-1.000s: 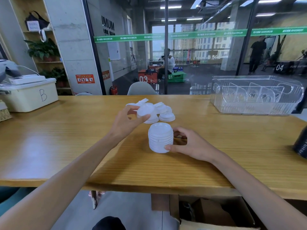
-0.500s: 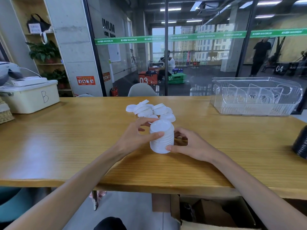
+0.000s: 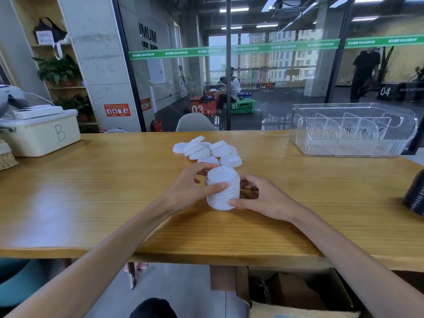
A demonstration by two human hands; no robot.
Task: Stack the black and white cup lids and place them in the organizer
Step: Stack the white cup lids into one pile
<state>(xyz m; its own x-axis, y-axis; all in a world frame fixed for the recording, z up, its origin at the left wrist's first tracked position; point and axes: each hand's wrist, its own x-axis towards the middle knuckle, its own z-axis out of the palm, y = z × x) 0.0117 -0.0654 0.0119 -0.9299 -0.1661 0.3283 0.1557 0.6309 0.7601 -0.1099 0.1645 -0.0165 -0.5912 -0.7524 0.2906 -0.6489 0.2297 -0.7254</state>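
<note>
A stack of white cup lids (image 3: pixel 222 187) stands on the wooden table (image 3: pixel 91 191) in the middle. My left hand (image 3: pixel 190 188) grips its upper part, thumb on the near side and fingers round the far side. My right hand (image 3: pixel 261 198) holds the base of the stack from the right, thumb at its lower front. Behind the stack lies a loose heap of white lids (image 3: pixel 207 150). A stack of black lids (image 3: pixel 416 196) shows at the right edge. The clear plastic organizer (image 3: pixel 353 131) with dividers stands at the back right.
A cream storage box marked B (image 3: pixel 41 134) sits at the table's back left, with a woven basket (image 3: pixel 6 157) at the left edge. A glass wall runs behind the table. A cardboard box (image 3: pixel 296 294) stands under the table's near edge.
My left hand carried a white lid from the heap down onto the stack and now grips the stack's top. My right hand stayed at the stack's base.
</note>
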